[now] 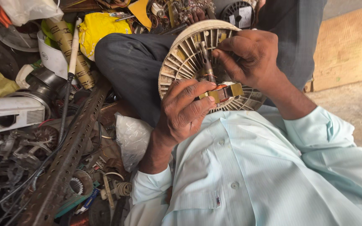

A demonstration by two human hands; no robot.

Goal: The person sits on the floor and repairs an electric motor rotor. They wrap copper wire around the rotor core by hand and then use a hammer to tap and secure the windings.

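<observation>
I hold a round finned motor part [181,58], cream-white and dirty, on my lap against my dark trousers [130,67]. At its middle there is a coil of copper wire with yellowish insulation pieces [223,92]. My left hand [187,106] is closed around this middle part from below, the thumb and fingers pressing on the yellow pieces. My right hand [250,56] comes from above; its fingers are pinched around a thin metal tool [207,62], which stands almost upright with its tip down at the copper coil, just above my left thumb.

Beyond my left hand, on the floor, lies a crumpled clear plastic bag [131,138]. Farther out on that side is a long rusty perforated metal strip [70,155], and beside it many old motor parts and wires [9,155]. Past the strip I see a white plastic casing [11,113] and a yellow bag [99,27].
</observation>
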